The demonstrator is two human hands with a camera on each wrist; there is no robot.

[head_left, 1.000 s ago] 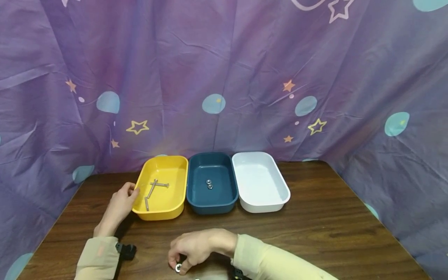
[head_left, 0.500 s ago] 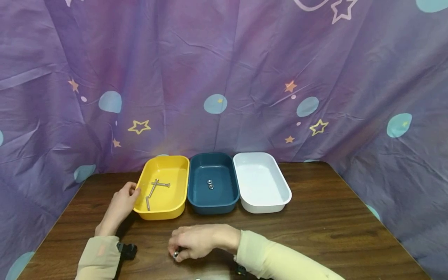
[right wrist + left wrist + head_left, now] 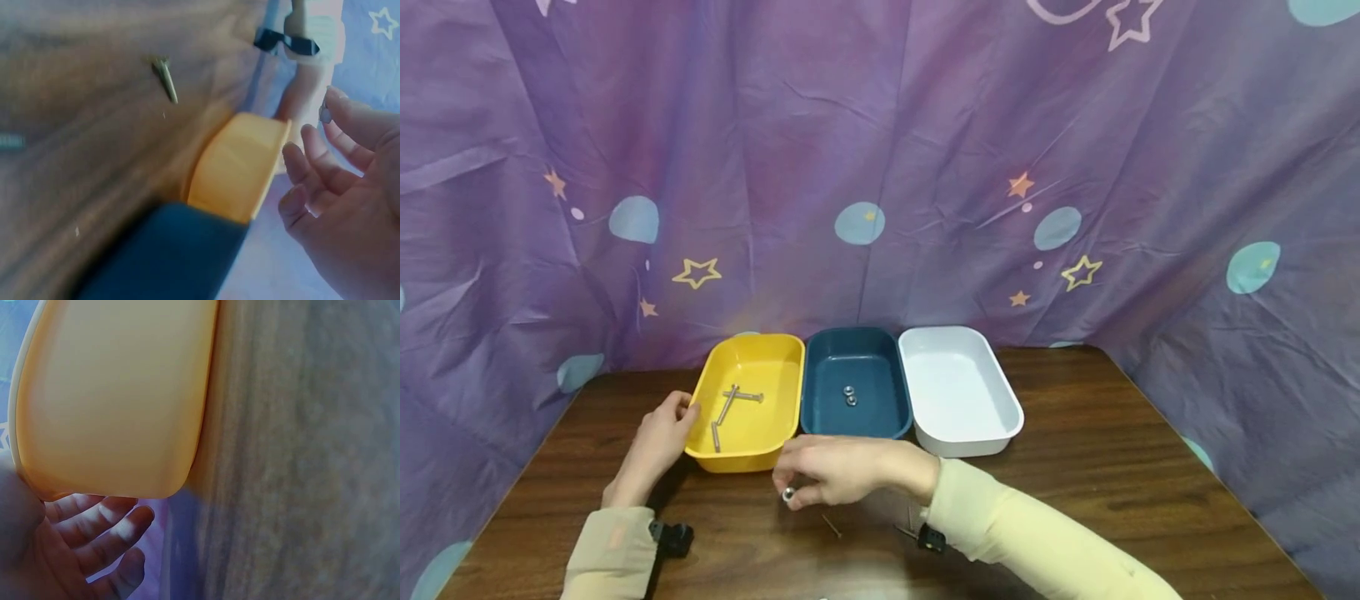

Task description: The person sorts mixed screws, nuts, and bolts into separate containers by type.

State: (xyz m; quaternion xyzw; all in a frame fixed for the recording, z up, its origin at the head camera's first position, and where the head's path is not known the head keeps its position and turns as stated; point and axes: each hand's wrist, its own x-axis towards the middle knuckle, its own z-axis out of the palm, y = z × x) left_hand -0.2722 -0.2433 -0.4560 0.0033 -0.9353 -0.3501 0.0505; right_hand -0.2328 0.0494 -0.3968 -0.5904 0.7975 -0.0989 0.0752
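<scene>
My right hand (image 3: 838, 468) pinches a small shiny metal nut (image 3: 787, 494) between thumb and finger, above the table just in front of the blue tray (image 3: 857, 358). The right wrist view shows that nut (image 3: 324, 114) at the fingertips, the other fingers loosely bent. My left hand (image 3: 658, 433) holds the left rim of the yellow tray (image 3: 741, 461). In the left wrist view, the fingers (image 3: 112, 540) lie against its outer wall. Several screws (image 3: 727, 404) lie in the yellow tray. Two nuts (image 3: 850, 395) lie in the blue tray, whose front edge is hidden behind my right hand.
A white tray (image 3: 958, 400) stands right of the blue one, all three side by side at the back. Loose screws lie on the wooden table (image 3: 1112, 467), one screw (image 3: 831, 526) below my right hand. A patterned purple curtain (image 3: 865, 125) hangs behind.
My right hand has lifted and moved forward toward the trays with the nut, uncovering screws on the table. My left hand stays at the yellow tray.
</scene>
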